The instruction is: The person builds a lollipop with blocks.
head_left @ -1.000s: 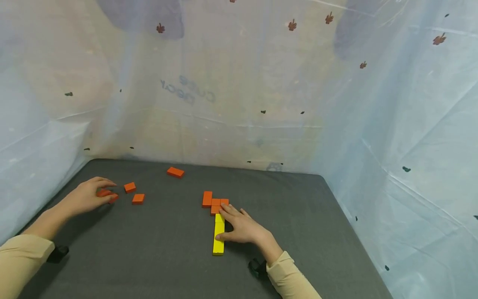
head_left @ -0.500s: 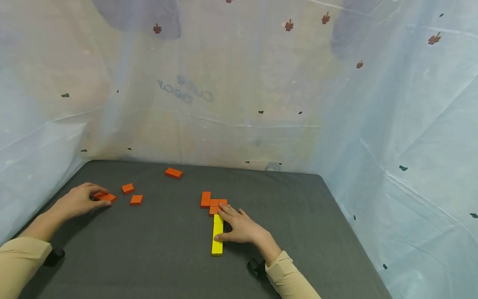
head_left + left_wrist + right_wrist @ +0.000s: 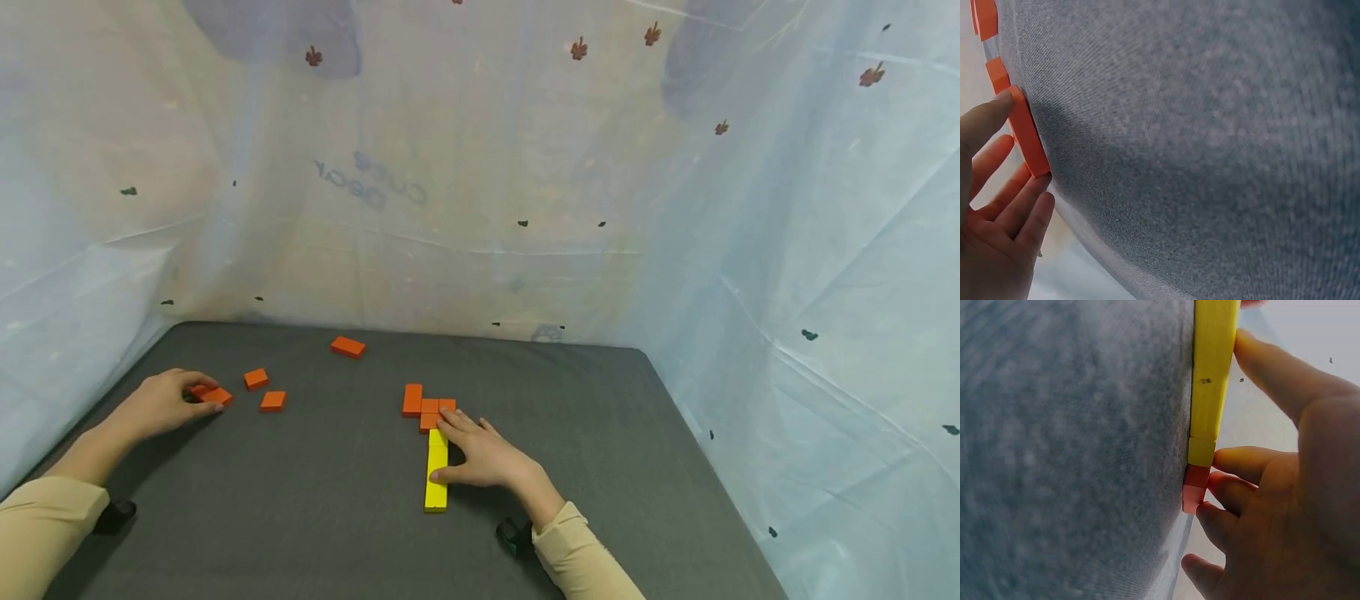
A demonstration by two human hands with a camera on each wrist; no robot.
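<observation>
At the left of the head view, my left hand (image 3: 159, 404) pinches a flat orange wooden block (image 3: 216, 397) between thumb and fingers. The left wrist view has the thumb at one end of this long block (image 3: 1027, 134) and fingertips at the other, low over the cloth. My right hand (image 3: 487, 454) rests on a column of yellow blocks (image 3: 436, 498), fingers extended. Its index fingertip reaches a cluster of orange blocks (image 3: 412, 400) adjoining the column's far end. In the right wrist view, thumb and fingertips touch the yellow blocks (image 3: 1213, 381) and an orange one (image 3: 1195, 487).
Two loose orange blocks, one farther back (image 3: 256, 379) and one nearer (image 3: 273, 402), lie right of my left hand. Another orange block (image 3: 348, 347) is near the back edge of the dark cloth-covered table (image 3: 322, 500). Pale plastic sheeting (image 3: 465, 275) surrounds the back and sides.
My left hand has lowered slightly and closed its thumb and fingers about the orange block. The right hand stays in place on the yellow column; the view shifts slightly.
</observation>
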